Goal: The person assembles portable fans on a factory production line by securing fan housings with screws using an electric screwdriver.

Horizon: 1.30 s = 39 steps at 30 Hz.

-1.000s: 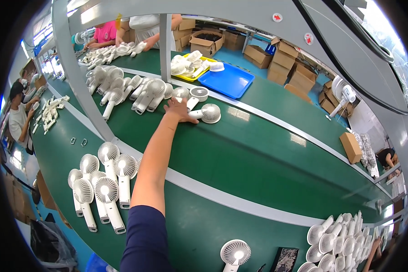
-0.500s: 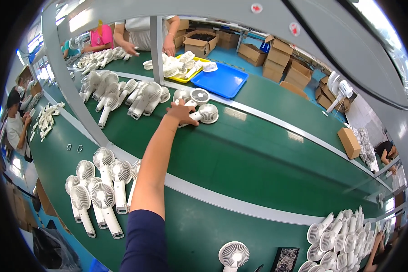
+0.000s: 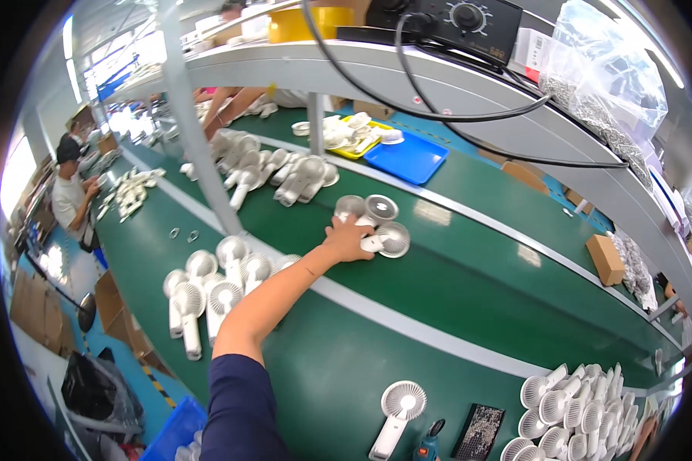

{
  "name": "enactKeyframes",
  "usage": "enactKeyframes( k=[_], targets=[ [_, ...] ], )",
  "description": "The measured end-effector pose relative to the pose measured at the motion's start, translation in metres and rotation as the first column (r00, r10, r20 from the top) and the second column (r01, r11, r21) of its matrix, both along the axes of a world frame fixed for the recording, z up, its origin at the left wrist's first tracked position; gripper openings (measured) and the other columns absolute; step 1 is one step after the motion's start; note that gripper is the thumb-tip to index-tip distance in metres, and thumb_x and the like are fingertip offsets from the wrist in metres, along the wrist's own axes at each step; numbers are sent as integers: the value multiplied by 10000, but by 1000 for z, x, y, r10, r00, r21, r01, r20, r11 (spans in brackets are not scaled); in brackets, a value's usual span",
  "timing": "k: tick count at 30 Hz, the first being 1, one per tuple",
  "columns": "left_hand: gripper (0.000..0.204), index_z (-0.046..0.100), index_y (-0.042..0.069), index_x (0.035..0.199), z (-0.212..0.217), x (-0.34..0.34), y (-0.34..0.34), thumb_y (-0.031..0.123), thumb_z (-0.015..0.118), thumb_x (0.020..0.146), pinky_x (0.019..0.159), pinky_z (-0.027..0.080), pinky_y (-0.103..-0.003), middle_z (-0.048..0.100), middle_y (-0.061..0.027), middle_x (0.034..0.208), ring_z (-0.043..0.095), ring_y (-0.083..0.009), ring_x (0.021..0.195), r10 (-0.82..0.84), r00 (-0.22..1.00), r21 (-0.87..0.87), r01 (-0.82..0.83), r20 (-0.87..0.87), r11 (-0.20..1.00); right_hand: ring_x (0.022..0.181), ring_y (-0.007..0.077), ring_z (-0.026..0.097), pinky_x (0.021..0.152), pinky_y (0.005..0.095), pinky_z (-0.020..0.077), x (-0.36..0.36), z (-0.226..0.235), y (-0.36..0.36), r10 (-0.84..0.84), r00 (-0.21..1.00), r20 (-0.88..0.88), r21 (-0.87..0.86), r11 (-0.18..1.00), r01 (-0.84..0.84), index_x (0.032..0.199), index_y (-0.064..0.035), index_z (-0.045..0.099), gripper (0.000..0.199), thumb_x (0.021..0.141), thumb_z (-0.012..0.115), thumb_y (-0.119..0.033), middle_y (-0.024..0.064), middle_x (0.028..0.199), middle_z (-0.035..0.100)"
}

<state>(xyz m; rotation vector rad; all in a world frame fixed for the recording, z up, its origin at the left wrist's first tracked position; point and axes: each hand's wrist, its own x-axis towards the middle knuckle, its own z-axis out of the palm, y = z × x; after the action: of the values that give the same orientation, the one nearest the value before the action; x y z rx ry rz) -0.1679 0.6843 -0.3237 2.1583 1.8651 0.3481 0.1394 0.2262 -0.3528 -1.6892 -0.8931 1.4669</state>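
Note:
My left hand (image 3: 349, 240) reaches out over the green belt, fingers closed around the handles of a small cluster of white handheld fans. Three round heads show beyond the hand: a pale one (image 3: 351, 205), one with a dark ring (image 3: 381, 208) and a ribbed one (image 3: 394, 240). The fingers partly hide the handles. My right hand is not in view. At the front of the bench lies a single handheld fan (image 3: 398, 411), beside a teal and black power screwdriver (image 3: 429, 443) and a black tray (image 3: 479, 432) of small metal parts.
Piles of white fans lie near left (image 3: 224, 296), near right (image 3: 573, 415) and on the belt (image 3: 304, 178). A grey upright post (image 3: 200, 115), a shelf beam (image 3: 273, 71) and hanging black cables (image 3: 469, 117) frame the reach. A blue tray (image 3: 419, 163) is beyond. Other people work farther off.
The view has tilted up and turned left, showing the shelf top and the screwdriver. My left hand keeps its hold on the fans, which appear slightly nearer to me.

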Motion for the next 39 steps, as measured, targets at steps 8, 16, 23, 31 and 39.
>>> enactKeyframes(
  k=[8,16,23,31,39],
  targets=[
    [468,619,226,1064,49,-27,-257,365,749,636,972,320,-515,463,-157,1149,391,-423,1077,-154,955,416,36,255,909,430,113,436,395,232,319,3,8,4,41,979,-199,84,996,-24,951,-27,528,159,915,569,-176,36,575,504],
    [518,615,140,1069,-2,-132,-567,306,796,613,950,349,-453,467,-182,1156,409,-385,1089,849,505,442,-803,152,399,441,114,453,364,257,416,14,-16,12,228,939,-257,253,954,-163,1297,2,345,444,935,486,-213,116,811,539],
    [573,613,186,1102,-188,-114,-704,448,782,620,949,328,-488,488,-148,1144,429,-372,1069,999,0,-73,-997,49,3,431,103,442,350,243,402,20,-19,8,264,929,-259,266,944,-194,1285,-3,363,415,941,474,-208,111,808,544],
    [587,599,222,1177,-220,-92,-634,486,742,672,956,275,-685,323,-155,1380,223,-493,1269,998,-68,-249,-966,8,-64,440,120,463,363,262,428,18,-16,8,222,939,-262,266,952,-151,1259,-1,381,418,931,509,-225,122,809,546],
    [594,472,108,1293,-178,-121,-581,298,697,777,1030,281,-534,325,-178,1401,271,-382,1312,949,105,179,-983,297,53,448,136,491,375,276,457,15,-13,8,199,938,-286,263,957,-123,1179,18,403,370,920,537,-209,143,812,557]
  ],
)
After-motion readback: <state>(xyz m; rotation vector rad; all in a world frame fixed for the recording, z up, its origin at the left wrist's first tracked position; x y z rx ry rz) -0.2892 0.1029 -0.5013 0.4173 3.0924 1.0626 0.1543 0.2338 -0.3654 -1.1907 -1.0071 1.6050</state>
